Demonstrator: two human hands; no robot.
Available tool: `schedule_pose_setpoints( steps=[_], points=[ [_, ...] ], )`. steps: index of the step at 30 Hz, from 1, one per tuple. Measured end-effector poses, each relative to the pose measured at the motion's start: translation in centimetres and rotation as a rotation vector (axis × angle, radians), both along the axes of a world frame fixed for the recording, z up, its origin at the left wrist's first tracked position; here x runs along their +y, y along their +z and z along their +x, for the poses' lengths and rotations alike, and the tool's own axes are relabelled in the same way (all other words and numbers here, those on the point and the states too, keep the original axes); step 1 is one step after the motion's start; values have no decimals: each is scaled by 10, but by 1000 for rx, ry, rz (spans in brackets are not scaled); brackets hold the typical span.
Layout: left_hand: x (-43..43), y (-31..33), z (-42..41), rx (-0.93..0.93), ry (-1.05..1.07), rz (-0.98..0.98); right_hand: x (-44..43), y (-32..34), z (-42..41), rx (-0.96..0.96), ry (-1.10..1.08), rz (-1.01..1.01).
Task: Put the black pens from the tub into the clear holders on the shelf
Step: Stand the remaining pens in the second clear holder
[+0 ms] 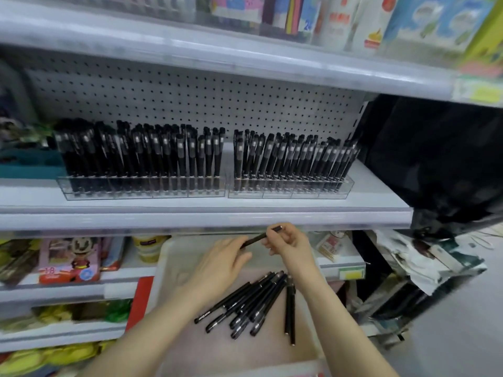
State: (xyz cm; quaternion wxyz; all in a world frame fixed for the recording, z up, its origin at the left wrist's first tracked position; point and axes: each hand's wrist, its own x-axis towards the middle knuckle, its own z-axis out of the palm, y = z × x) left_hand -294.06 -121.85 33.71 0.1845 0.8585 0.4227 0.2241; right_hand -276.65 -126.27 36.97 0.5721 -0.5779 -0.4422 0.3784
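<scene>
One black pen [255, 239] is up in the air, slanted, with its top end higher and to the right. The right hand [288, 240] pinches it near the top end with the fingertips. The low end of the pen goes in under the fingers of the left hand [220, 259]. I cannot tell if those fingers grip it or just touch it. Both hands are just below the front edge of the shelf [190, 213] and above the tub [160, 270].

The tub is white and sits low, close to the person. Inside it lies a bunch of loose pens [250, 303], all black. Most of them lie in a fan, touching each other, and two lie side by side just to the right of the fan.

On the shelf stand two clear holders next to each other. The left holder [144, 190] is packed with black pens standing up. The right holder [291, 193] is full of black pens too, and these lean a bit to the right. Behind them is a white board with holes [190, 99].

A teal box [30, 164] sits at the left end of the shelf. Something black and shiny [435, 159] hangs to the right of it. A lower shelf holds a pink toy box [70, 259].
</scene>
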Motion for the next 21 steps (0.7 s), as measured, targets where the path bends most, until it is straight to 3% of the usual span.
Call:
schedule_pose_setpoints(
  steps=[2, 3, 7, 10, 13, 16, 21],
  points=[
    [2, -8, -1, -17, 20, -21, 2, -4, 2, 70, -50, -30],
    [5, -12, -2, -36, 46, -11, 3, -7, 2, 9, -75, -43],
    [16, -24, -10, -41, 100, 82, 0, -34, -5, -809, -151, 92],
    [16, -28, -12, -53, 115, 232, 2, -40, -7, -1128, -235, 166],
    [15, -25, -11, -33, 117, 268, 4, -27, -6, -1274, -348, 235],
    [11, -15, -10, -23, 63, 348, 1, -19, -13, -1376, -280, 294],
    [11, 19, -9, -78, 0, 492, 9, -10, -18, -1335, -157, 320]
  ],
)
